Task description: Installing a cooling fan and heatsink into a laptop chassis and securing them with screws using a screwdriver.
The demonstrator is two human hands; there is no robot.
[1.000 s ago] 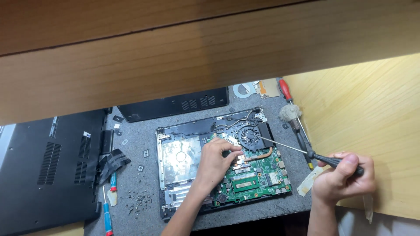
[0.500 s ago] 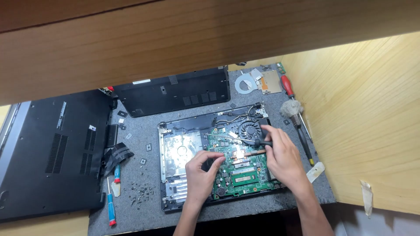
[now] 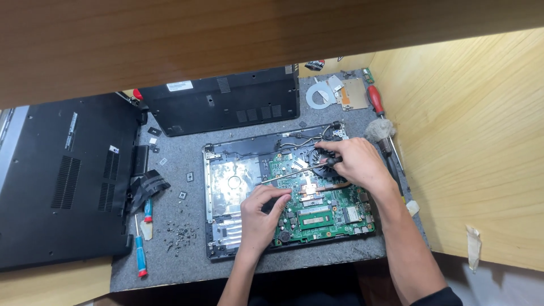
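Right hand [image 3: 354,164] has brought its screwdriver [image 3: 297,171] over the motherboard [image 3: 323,212].

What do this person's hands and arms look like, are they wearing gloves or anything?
No gloves: both the left hand and the right hand are bare, with no rings or watch visible. The forearms are bare as well. Only a dark sleeve edge shows on the right arm, at the bottom of the picture.

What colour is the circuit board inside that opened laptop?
Green; the circuit board shows best in the head view, under both hands.
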